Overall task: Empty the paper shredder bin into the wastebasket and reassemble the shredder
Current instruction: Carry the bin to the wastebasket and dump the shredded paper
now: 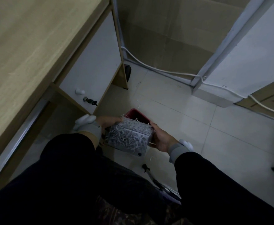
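A clear plastic shredder bin [129, 138] packed with white paper strips is held tipped forward, its bottom facing me, over a red wastebasket [138, 114] on the floor. My left hand [108, 121] grips the bin's left side and my right hand [160, 138] grips its right side. Some strips lie inside the red wastebasket and at its rim. The bin hides most of the wastebasket. The shredder's top part is not in view.
A wooden desk [22, 51] with a white cabinet door [92, 65] stands at left. White cables [157, 69] run along the wall's base. A few paper strips [138, 101] lie on the tiled floor. A dark chair base [146, 168] sits near my legs.
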Demonstrator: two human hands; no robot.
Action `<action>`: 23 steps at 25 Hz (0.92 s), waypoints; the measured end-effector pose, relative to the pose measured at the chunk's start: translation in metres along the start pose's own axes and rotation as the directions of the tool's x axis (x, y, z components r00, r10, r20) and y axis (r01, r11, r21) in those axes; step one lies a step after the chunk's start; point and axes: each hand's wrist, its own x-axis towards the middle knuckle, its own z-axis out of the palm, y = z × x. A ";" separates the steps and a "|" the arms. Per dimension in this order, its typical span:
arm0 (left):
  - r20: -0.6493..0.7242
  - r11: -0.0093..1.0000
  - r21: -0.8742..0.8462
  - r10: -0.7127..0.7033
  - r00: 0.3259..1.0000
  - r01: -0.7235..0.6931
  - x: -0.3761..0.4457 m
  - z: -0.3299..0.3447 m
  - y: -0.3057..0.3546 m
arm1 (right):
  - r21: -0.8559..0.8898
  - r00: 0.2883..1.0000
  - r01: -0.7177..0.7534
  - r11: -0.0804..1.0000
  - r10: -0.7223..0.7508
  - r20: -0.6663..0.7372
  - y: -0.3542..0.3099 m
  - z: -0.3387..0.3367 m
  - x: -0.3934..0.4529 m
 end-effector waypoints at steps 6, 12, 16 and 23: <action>-0.019 0.996 -0.042 0.078 0.997 -0.078 -0.012 0.014 0.006 | 0.019 0.998 -0.011 1.000 0.012 -0.060 -0.005 0.001 0.000; -0.049 0.993 -0.030 0.115 0.992 -0.116 -0.005 0.017 0.002 | -0.025 0.996 -0.042 0.999 0.040 -0.081 -0.003 0.001 0.002; -0.005 0.976 -0.159 0.151 0.989 -0.150 0.005 0.013 -0.003 | -0.016 0.995 -0.057 0.998 0.055 -0.081 -0.006 0.001 0.002; 0.010 0.995 -0.080 0.062 0.998 -0.061 0.000 0.011 0.003 | -0.083 0.998 -0.070 0.994 0.069 -0.015 -0.011 -0.004 -0.004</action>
